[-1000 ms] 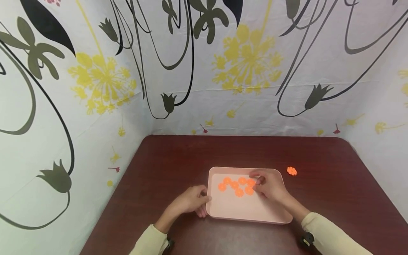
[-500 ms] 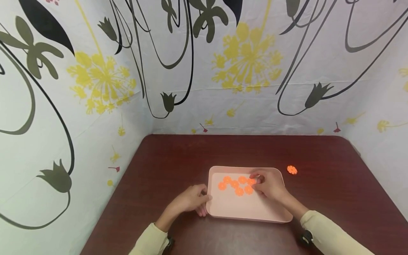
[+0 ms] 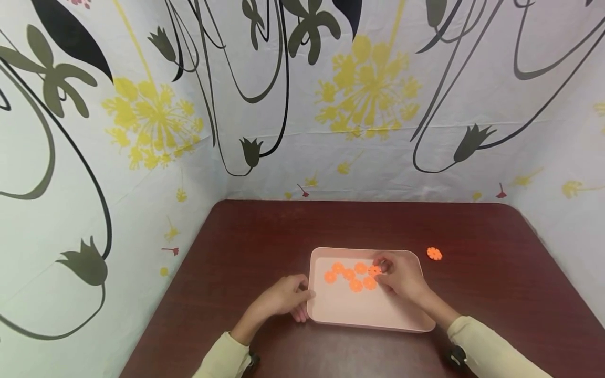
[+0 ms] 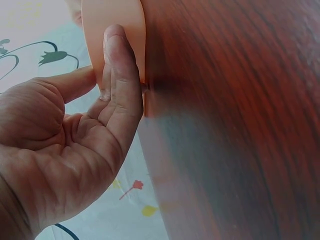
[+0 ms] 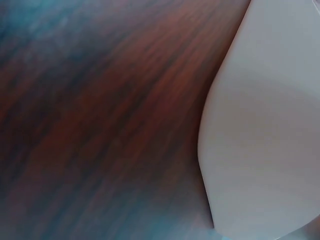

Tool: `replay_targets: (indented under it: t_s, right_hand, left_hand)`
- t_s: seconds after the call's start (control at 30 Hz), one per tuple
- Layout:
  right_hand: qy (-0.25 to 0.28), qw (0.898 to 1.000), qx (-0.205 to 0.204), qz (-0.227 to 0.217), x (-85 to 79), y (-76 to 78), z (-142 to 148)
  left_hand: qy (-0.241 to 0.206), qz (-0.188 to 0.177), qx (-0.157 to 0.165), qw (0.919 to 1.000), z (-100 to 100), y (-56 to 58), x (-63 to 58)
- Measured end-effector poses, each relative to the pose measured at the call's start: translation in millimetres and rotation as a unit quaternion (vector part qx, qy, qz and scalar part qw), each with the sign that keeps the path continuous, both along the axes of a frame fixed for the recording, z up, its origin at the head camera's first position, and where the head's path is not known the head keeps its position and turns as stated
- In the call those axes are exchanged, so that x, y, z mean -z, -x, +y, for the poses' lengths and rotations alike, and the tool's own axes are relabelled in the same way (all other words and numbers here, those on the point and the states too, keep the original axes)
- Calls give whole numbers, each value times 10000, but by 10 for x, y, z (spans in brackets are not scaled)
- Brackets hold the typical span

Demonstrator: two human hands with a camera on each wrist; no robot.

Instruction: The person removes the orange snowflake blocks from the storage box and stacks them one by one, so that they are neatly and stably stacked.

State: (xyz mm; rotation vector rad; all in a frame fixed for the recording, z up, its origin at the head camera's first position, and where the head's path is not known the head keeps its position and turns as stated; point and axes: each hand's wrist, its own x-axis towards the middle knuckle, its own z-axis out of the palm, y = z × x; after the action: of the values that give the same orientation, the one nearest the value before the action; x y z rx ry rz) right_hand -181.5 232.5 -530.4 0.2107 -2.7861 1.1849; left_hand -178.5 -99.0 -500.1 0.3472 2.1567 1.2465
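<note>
Dark wooden table (image 3: 264, 231) beneath it all. One orange flower (image 3: 374, 271) is pinched by my right hand (image 3: 402, 275), inside the tray (image 3: 350, 311) beside the other flowers (image 3: 348, 274); my left hand (image 3: 283, 295) grips the tray's left rim, probably to steady it. Beyond lies a loose flower (image 3: 434, 254).

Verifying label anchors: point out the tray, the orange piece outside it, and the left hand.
Tray (image 3: 350, 308): head view, bare floor.
Orange piece outside (image 3: 434, 254): head view, middle of its face.
Left hand (image 3: 284, 295): head view, back of the hand.
</note>
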Motion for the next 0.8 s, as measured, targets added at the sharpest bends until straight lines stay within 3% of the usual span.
replay_targets:
  t_s: [0.4,0.57,0.7,0.8]
  right_hand:
    - [304,9991,-123,-269,48,26,47]
    - [758,9957,-299,-437,72,35,79]
    - [1292,9872,-407,-843,68,32,84]
    - [1815,9746,-417,-1243,46,20,76]
  left_hand:
    - [-24,0,14,10000,-6,3,16]
    - [-3,5,-18,10000,-3,0,9]
    - [-16,25,-49,10000,-17,-6,16]
    - [-13,56,-52,10000,-29,-8,24]
